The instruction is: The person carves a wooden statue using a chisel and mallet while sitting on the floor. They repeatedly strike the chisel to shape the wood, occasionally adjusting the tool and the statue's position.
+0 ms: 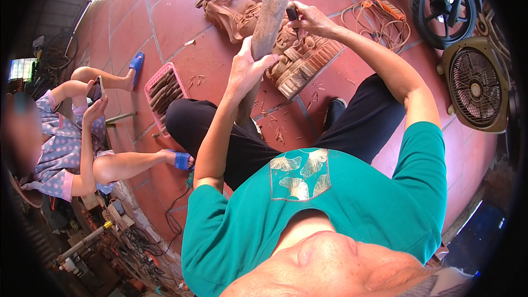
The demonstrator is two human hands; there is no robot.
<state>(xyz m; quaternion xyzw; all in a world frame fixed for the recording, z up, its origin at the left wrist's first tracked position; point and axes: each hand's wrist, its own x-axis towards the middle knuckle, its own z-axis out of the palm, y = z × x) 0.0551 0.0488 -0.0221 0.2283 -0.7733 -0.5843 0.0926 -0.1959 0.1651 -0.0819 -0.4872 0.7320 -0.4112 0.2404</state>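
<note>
At left, a pink plastic basket [149,98] holds long brown pieces [166,89]. The left hand [247,70] grips a flat wooden paddle [272,16]. Beyond, a brown carved wooden figure [300,58] lies on red floor tiles [212,80]. Right of the paddle, the right hand [314,22] clasps a dark-handled tool [292,12], tip down at the carving. This looks like chiselling; the next stroke probably calls for a steady tip.
</note>
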